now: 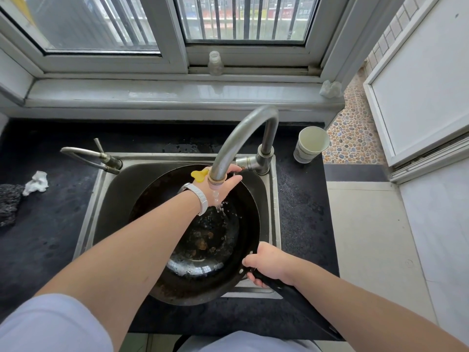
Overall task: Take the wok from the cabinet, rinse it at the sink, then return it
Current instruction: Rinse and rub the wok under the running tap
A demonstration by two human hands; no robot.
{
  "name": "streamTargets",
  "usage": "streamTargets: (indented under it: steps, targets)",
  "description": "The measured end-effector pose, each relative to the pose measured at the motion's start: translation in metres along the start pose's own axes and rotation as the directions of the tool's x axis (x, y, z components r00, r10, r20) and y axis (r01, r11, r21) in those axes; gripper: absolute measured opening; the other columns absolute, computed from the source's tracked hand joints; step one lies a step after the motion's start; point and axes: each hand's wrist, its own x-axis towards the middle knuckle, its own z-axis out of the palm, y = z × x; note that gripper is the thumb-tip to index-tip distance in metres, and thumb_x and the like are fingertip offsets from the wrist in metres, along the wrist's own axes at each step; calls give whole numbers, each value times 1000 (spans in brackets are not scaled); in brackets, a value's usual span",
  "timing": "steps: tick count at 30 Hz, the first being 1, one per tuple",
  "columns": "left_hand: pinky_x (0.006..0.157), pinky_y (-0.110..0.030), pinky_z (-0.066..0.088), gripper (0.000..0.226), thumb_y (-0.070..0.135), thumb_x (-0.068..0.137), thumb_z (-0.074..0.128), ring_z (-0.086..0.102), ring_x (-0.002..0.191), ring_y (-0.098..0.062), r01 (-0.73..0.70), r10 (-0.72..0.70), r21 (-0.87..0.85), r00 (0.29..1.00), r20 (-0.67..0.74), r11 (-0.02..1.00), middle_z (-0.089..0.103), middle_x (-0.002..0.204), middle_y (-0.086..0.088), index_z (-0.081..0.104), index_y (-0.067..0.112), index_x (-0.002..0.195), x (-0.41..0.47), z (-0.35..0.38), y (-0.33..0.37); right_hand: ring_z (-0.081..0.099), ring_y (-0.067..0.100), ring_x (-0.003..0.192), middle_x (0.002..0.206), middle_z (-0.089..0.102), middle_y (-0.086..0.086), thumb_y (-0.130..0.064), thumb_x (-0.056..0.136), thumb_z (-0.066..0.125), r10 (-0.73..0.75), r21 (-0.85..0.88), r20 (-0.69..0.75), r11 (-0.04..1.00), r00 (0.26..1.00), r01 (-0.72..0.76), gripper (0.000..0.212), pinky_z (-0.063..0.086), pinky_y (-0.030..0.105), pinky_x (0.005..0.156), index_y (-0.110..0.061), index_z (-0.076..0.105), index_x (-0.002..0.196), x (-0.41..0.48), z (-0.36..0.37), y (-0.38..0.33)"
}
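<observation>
A black wok (203, 240) with brown residue in its bottom rests in the steel sink (275, 199). Water runs from the curved tap (241, 133) into it. My right hand (269, 265) grips the wok's black handle (299, 298) at the near right rim. My left hand (223, 186) reaches under the spout toward the tap's lever, fingers apart, with water falling past it. A white watch band circles that wrist.
A paper cup (311, 147) stands on the dark counter right of the tap. A second small tap (91, 156), crumpled tissue (36, 182) and a dark scourer (9, 201) lie at the left. A plastic bottle (215, 63) stands on the window sill. A yellow object (199, 175) shows behind the spout.
</observation>
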Motion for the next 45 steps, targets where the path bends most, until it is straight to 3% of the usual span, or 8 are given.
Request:
streamTargets:
  steps: [7,11,13,17,31,37,41,45]
  targets:
    - [96,-38,49,48,49,96,54,60,110,-20,56,-56,5,998,-6,998,62,124,2,49,32,141,-15,-16,4,47,13,39,49,54,3,-7,95,48,-9,-33,-2,999,1000,9,31,41,21,42,-7,51,64,-6,1,-4]
    - [61,-21,41,23,31,100,55,59,79,-13,73,-70,37,995,-71,997,62,95,7,57,29,123,-35,-30,-12,46,12,36,43,53,1,-5,96,46,-34,-93,3,995,999,34,35,40,22,42,-7,51,61,-11,5,-12]
    - [66,-18,44,19,31,99,57,60,79,-10,108,-107,1,988,-108,994,64,96,8,57,30,117,-52,-39,-22,46,14,38,47,54,4,-4,94,45,-72,-127,6,989,997,72,33,41,24,43,-8,52,61,-13,8,-16]
    - [99,-26,40,41,27,97,60,53,125,-15,153,-163,-66,968,-192,986,58,136,2,56,20,138,-89,-58,-50,47,16,40,53,57,7,-3,91,44,-138,-175,-17,976,990,133,31,43,25,45,-11,53,61,-13,13,-24]
    - [93,-52,49,53,12,84,69,52,125,-35,394,-251,174,808,-533,903,54,141,-14,58,9,136,-181,-46,-122,47,15,36,53,55,10,-7,95,47,-262,-262,-161,941,952,215,34,41,26,44,-5,54,63,-20,9,-62]
    - [93,-46,53,53,23,91,63,62,107,-25,471,-668,-520,682,-298,713,63,122,0,46,18,141,-175,-37,-118,47,17,37,50,55,10,-5,96,46,-334,-271,-224,924,916,270,31,41,27,42,-4,52,65,-32,7,-69]
    - [73,-40,61,17,14,96,60,68,91,-23,390,-713,-771,692,-115,503,67,108,-6,61,14,113,-168,-22,-109,48,18,39,49,57,7,-8,99,46,-370,-327,-292,905,882,272,28,43,29,43,-5,51,72,-39,5,-72]
    - [72,-39,60,26,7,99,56,69,91,-24,331,-699,-881,715,1,337,68,102,-5,50,19,121,-159,-2,-96,47,20,39,49,57,6,-12,100,47,-367,-311,-351,913,861,263,18,41,30,43,-7,48,82,-41,1,-71]
